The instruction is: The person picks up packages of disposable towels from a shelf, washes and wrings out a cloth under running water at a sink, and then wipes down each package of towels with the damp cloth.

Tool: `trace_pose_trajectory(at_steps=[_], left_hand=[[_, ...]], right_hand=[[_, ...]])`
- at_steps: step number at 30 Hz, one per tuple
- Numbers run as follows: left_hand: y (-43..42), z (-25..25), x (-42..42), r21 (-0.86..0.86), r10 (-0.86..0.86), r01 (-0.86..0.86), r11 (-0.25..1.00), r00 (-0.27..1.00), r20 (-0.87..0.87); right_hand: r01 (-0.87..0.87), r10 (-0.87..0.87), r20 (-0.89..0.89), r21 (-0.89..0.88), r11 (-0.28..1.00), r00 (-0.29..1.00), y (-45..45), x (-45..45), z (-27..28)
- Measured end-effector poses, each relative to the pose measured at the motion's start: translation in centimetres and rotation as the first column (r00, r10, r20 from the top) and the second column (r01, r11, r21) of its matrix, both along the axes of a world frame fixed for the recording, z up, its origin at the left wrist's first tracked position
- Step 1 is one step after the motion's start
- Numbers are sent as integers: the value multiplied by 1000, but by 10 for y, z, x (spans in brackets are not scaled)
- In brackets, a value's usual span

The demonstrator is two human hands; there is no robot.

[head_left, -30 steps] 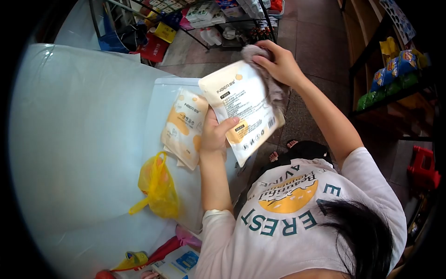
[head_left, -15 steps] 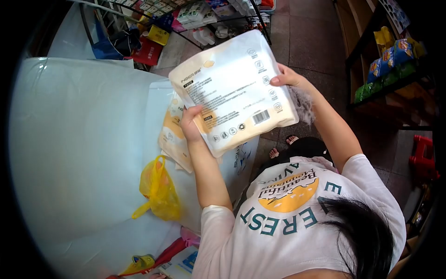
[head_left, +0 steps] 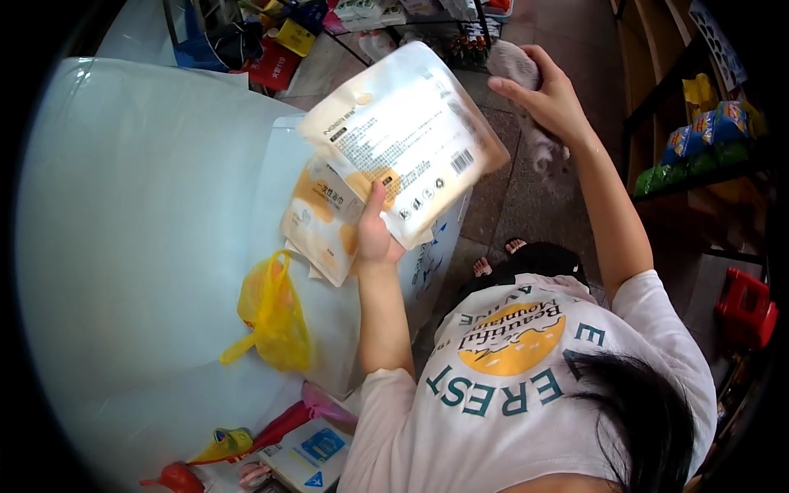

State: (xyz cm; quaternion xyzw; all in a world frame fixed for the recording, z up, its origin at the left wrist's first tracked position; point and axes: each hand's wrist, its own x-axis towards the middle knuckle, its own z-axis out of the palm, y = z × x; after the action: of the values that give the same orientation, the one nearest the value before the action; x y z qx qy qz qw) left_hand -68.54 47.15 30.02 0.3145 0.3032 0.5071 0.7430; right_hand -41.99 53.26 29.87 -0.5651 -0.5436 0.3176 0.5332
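Note:
My left hand (head_left: 380, 234) grips the lower edge of a white and cream sealed pouch (head_left: 394, 123), thumb on its printed face. The pouch is tilted, its back with small text and a barcode facing up. Below it, similar packs of disposable bath towels (head_left: 320, 214) lie stacked on the table, partly covered by the held pouch. To the right of the pouch, apart from it, my right hand (head_left: 559, 99) is closed around a grey fluffy cloth (head_left: 516, 66), part of which hangs below the hand.
A yellow plastic bag (head_left: 279, 316) sits on the plastic-covered white table (head_left: 156, 222). Nearer me are a pink-red item (head_left: 283, 423) and a white-blue box (head_left: 308, 452). Shelves with blue snack packs (head_left: 707, 131) stand right, near a red plastic object (head_left: 744, 308). Goods racks stand beyond the table.
My right hand has let go of the pouch's right edge and moved up and away with the grey cloth. My left hand has shifted slightly right, still holding the pouch.

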Motion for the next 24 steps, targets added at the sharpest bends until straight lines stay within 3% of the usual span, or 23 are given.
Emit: trace_pose_trajectory(at_steps=[2,3,4,6,8,9,10,11,12,14,16,18,20,22,23,24], left_hand=[[6,-3,9,-18,10,-9,1000,998,59],[9,-2,16,-29,15,-12,1000,992,122],[6,12,31,-169,197,-203,964,979,-50],[0,-7,38,175,-32,-36,984,929,369],[-1,12,49,-19,225,-226,974,974,-31],[-1,13,52,-40,200,-198,979,978,58],[-4,10,51,0,158,-160,987,980,122],[-8,12,53,19,120,-126,992,977,178],[-9,17,54,51,78,-92,994,969,236],[-8,28,49,118,35,-61,991,977,210],[-4,45,33,136,136,-175,975,958,253],[-8,61,-9,144,259,-263,954,965,46],[-20,80,-57,140,345,-340,930,939,-13],[-36,101,-90,367,375,-288,885,906,-194],[-39,108,-98,363,371,-286,887,909,-191],[-42,112,-103,496,501,-243,834,710,-494]], right_hand=[[-68,70,-79,34,997,994,-27,-37,34],[-58,40,133,139,989,990,-44,-67,41],[-72,-17,338,248,966,941,-57,-93,43],[-137,-160,508,499,856,846,-65,-125,28],[-117,-73,414,416,902,907,-50,-117,14],[-119,-32,373,377,919,927,-41,-106,11],[-51,-130,391,419,906,911,-29,-90,7],[75,-175,245,368,927,954,-13,-78,-8],[158,-217,273,223,962,937,1,-62,-19],[130,-148,234,90,987,961,29,-24,-71],[159,-152,295,-2,987,943,31,0,-98],[217,-175,271,-134,967,946,30,14,-112],[219,-152,303,-201,955,941,26,24,-116],[224,-155,278,-240,944,948,26,25,-120],[198,-132,275,-228,953,952,31,23,-124],[171,-108,276,-216,961,955,35,23,-127]])
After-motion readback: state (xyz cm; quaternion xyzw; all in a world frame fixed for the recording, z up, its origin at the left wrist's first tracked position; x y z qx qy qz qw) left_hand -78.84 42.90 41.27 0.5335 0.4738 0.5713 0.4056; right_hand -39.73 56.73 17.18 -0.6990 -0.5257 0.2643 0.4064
